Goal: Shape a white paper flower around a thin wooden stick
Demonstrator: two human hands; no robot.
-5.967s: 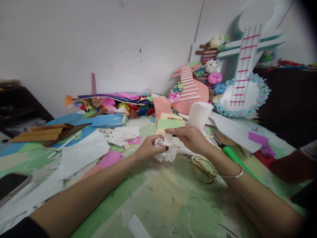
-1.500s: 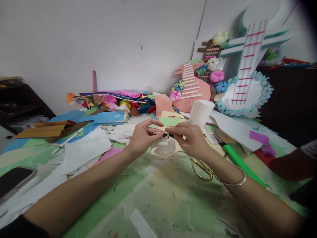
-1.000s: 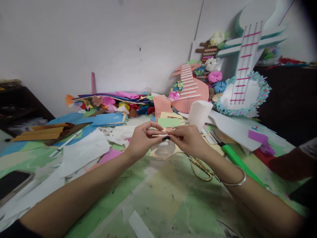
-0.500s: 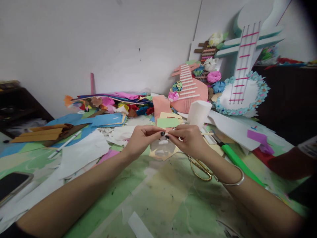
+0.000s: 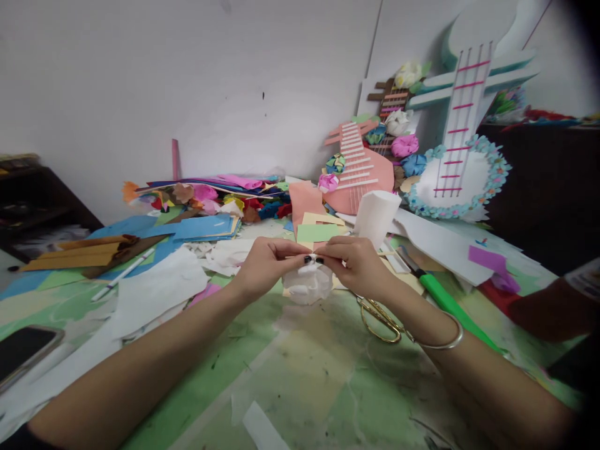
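My left hand [image 5: 272, 265] and my right hand [image 5: 356, 262] meet near the middle of the view, thumbs and fingertips pinched together. Between and just below the fingertips is a crumpled white paper flower [image 5: 308, 284], its upper part gripped by both hands. A green paper strip [image 5: 317, 233] lies right behind the fingers, on cream paper pieces. To the right of the flower, gold-handled scissors [image 5: 380, 320] lie partly under my right forearm. A white paper roll [image 5: 376, 215] stands behind my right hand.
A green-handled cutter [image 5: 457, 312] lies at the right. White sheets [image 5: 159, 287], a striped stick [image 5: 122, 275] and a phone [image 5: 28, 350] are at the left. Paper instruments [image 5: 452, 162] and coloured flowers [image 5: 404, 145] lean on the wall. Blue paper [image 5: 206, 226] lies behind.
The white flower below my fingertips now looks fuller and higher, covering the cream paper under it. Both hands have shifted only slightly, their thumbs closer together.
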